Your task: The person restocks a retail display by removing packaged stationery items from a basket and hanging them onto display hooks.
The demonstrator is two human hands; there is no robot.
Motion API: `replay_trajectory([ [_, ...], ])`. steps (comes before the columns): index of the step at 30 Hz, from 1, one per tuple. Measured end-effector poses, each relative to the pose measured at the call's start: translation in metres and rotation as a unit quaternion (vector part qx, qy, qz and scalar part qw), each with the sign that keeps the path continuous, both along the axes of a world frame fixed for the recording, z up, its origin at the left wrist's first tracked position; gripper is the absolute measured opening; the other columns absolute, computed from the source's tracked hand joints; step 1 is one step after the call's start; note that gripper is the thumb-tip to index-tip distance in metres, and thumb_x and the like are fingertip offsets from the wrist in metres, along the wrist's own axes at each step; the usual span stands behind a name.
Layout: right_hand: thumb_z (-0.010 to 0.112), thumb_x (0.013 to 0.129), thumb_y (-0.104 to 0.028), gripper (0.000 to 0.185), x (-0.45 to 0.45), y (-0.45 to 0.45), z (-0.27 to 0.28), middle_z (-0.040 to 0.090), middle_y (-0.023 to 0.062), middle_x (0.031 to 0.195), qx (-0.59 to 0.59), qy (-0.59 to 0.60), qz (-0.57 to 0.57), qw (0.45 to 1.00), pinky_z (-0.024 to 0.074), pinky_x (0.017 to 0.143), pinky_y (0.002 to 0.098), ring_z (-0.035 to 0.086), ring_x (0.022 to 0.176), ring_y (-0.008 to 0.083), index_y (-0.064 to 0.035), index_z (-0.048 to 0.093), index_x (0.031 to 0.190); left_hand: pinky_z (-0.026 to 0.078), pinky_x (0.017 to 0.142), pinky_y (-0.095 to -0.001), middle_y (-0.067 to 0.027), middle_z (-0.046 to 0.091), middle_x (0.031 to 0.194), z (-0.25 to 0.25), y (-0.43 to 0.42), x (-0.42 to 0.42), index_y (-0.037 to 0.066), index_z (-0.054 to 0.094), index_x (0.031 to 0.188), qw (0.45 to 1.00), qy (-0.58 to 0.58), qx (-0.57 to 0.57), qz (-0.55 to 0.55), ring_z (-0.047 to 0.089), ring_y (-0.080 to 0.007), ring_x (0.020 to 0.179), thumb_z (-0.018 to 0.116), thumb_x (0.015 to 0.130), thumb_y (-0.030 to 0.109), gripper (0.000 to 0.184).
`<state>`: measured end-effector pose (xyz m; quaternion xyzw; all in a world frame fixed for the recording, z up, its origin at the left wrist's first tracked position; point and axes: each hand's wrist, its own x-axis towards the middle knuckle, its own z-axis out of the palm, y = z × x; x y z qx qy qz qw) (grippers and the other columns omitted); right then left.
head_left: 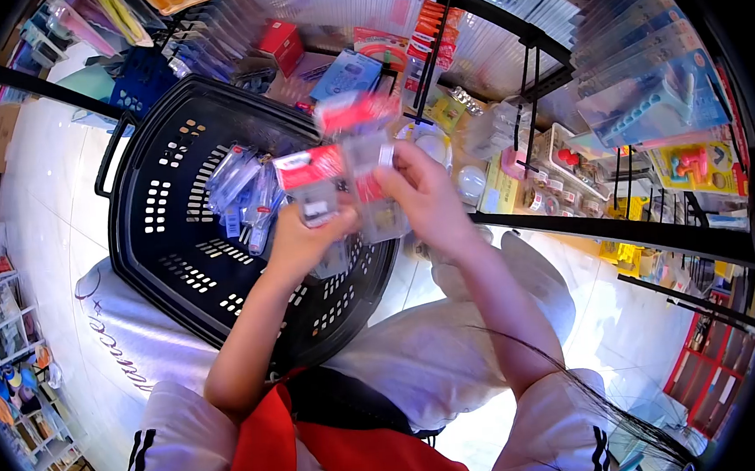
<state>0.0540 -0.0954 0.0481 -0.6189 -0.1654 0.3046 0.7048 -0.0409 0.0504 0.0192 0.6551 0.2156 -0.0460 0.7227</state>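
Head view: left hand [306, 237], grip closed on red-topped packet [312, 172], above black basket [145, 260]. Right hand [427, 199], grip closed on clear packs [383, 216] just beside it, blurred, count unclear. Blue-tinted packets [248, 196] lie inside basket. Risk, I'd say: slick plastic, thin pinch; pack could slip past rim onto floor [48, 215].

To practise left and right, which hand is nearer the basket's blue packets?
Left. The left hand is just right of the blue packets; the right hand is farther right.
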Motion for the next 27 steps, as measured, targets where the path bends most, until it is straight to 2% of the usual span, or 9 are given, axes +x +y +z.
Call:
replay_trajectory([
  [3,0.053,0.081,-0.008,0.029,0.006,-0.037,0.011,0.054,0.0062,0.088,-0.076,-0.068,0.119,0.988,0.0432,0.064,0.0250,0.053,0.072,0.0109,-0.0041,0.046,0.108,0.048,0.068,-0.0250,-0.0093,0.061,0.089,-0.003,0.006,0.016,-0.002,0.054,0.101,0.988,-0.042,-0.098,0.115,0.059,-0.0123,0.075,0.058,0.080,0.014,0.027],
  [6,0.056,0.079,-0.013,0.030,0.022,-0.069,0.002,0.056,0.0101,0.084,-0.278,-0.092,0.163,0.942,0.0438,0.063,0.0283,0.055,0.068,0.0166,-0.0045,0.047,0.106,0.049,0.066,-0.0266,-0.0132,0.059,0.100,0.018,0.007,0.036,-0.003,0.049,0.109,0.988,-0.061,-0.129,0.062,0.060,-0.0143,0.071,0.054,0.084,0.021,0.035],
  [9,0.056,0.080,-0.013,0.028,0.037,-0.073,-0.026,0.054,0.0068,0.080,-0.335,-0.169,0.101,0.921,0.0426,0.060,0.0246,0.052,0.067,0.0100,-0.0016,0.048,0.104,0.049,0.066,-0.0270,-0.0118,0.059,0.096,0.021,-0.005,0.065,-0.002,0.050,0.108,0.988,-0.044,-0.141,0.051,0.060,-0.0142,0.071,0.054,0.084,0.022,0.034],
  [13,0.058,0.080,-0.018,0.023,0.053,-0.058,-0.041,0.056,0.0082,0.077,-0.285,-0.184,-0.018,0.940,0.0422,0.060,0.0243,0.054,0.069,0.0106,-0.0003,0.052,0.094,0.050,0.066,-0.0263,-0.0106,0.057,0.098,0.009,-0.014,0.091,-0.001,0.048,0.110,0.994,-0.022,-0.108,-0.018,0.059,-0.0150,0.076,0.057,0.082,0.021,0.036],
  [17,0.058,0.081,-0.019,0.023,0.064,-0.049,-0.036,0.057,0.0094,0.078,-0.292,-0.203,-0.021,0.934,0.0422,0.061,0.0238,0.054,0.069,0.0100,0.0002,0.053,0.092,0.051,0.066,-0.0269,-0.0099,0.058,0.092,0.008,-0.024,0.102,0.001,0.051,0.106,0.996,-0.020,-0.083,-0.022,0.060,-0.0153,0.075,0.059,0.080,0.013,0.031],
  [18,0.057,0.081,-0.019,0.023,0.066,-0.048,-0.038,0.057,0.0093,0.077,-0.304,-0.212,-0.013,0.929,0.0422,0.061,0.0234,0.054,0.069,0.0099,0.0004,0.054,0.092,0.050,0.063,-0.0262,-0.0074,0.060,0.082,0.011,-0.027,0.106,0.001,0.052,0.103,0.997,-0.029,-0.077,-0.008,0.061,-0.0137,0.071,0.059,0.078,0.007,0.026],
  [20,0.056,0.082,-0.019,0.023,0.068,-0.045,-0.037,0.057,0.0084,0.074,-0.293,-0.207,-0.013,0.933,0.0410,0.058,0.0227,0.053,0.067,0.0096,0.0014,0.055,0.091,0.050,0.060,-0.0256,-0.0080,0.060,0.082,0.004,-0.029,0.113,0.000,0.052,0.102,0.995,-0.033,-0.090,0.033,0.061,-0.0138,0.070,0.058,0.078,0.006,0.025],
  [24,0.054,0.081,-0.023,0.025,0.077,-0.027,-0.050,0.052,0.0174,0.060,-0.206,-0.183,-0.126,0.953,0.0381,0.050,0.0363,0.053,0.053,0.0269,0.0018,0.056,0.076,0.049,0.056,-0.0243,-0.0083,0.060,0.076,-0.003,-0.027,0.127,-0.002,0.054,0.094,0.997,-0.013,-0.053,0.059,0.061,-0.0136,0.066,0.059,0.077,0.005,0.019],
  [27,0.053,0.081,-0.022,0.026,0.081,-0.024,-0.038,0.053,0.0171,0.061,-0.315,-0.193,-0.099,0.924,0.0385,0.050,0.0371,0.053,0.054,0.0292,0.0017,0.057,0.073,0.046,0.052,-0.0229,-0.0075,0.060,0.073,-0.009,-0.023,0.138,-0.001,0.055,0.090,0.997,-0.022,-0.040,0.056,0.060,-0.0121,0.063,0.060,0.076,0.006,0.016],
])
